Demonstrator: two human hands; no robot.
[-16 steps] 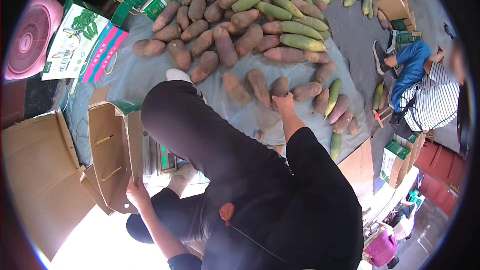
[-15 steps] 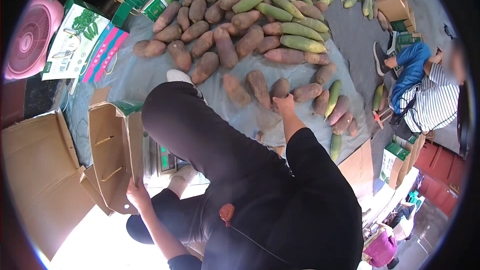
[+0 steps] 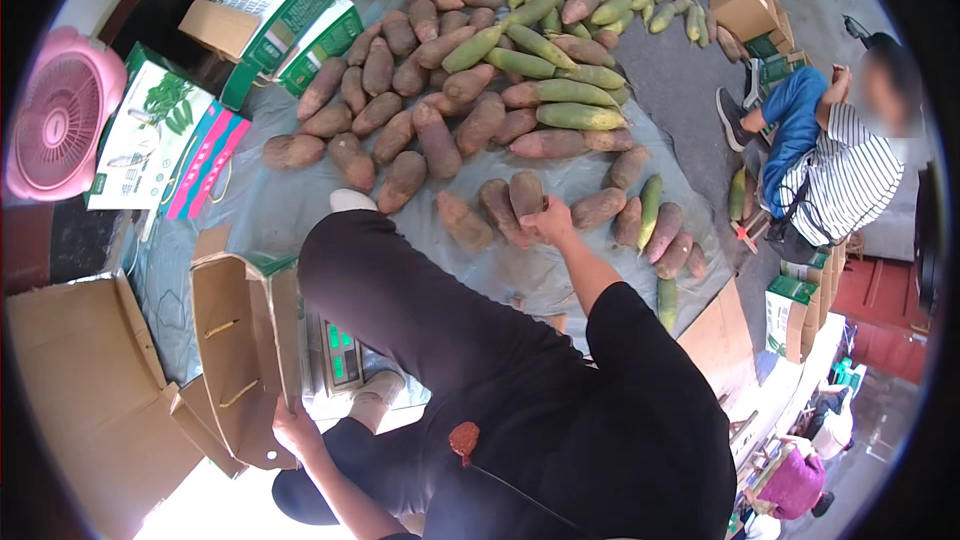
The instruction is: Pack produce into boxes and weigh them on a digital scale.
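Observation:
My right hand (image 3: 548,223) has its fingers wrapped round the lower end of a reddish-brown root vegetable (image 3: 526,192), which is tipped upright over the sheet. Close by on its left lie two more such roots, the nearer one (image 3: 505,208) partly covered by the held one. To the right are another root (image 3: 598,208) and a long green radish (image 3: 650,210). My left hand (image 3: 297,427) grips the lower edge of an open cardboard box (image 3: 225,325), green outside, with two cord pieces across its inside. The box stands beside a scale (image 3: 342,355) with lit green displays.
A large pile of roots (image 3: 435,140) and green radishes (image 3: 575,90) covers the plastic sheet (image 3: 590,260) ahead. At left are a pink fan (image 3: 62,120), printed boxes (image 3: 150,135) and a big open carton (image 3: 85,370). A person in a striped shirt (image 3: 850,180) sits at right.
My right hand has drawn the root a little left and turned it more upright. My left hand stays on the box edge. The whole view has shifted slightly.

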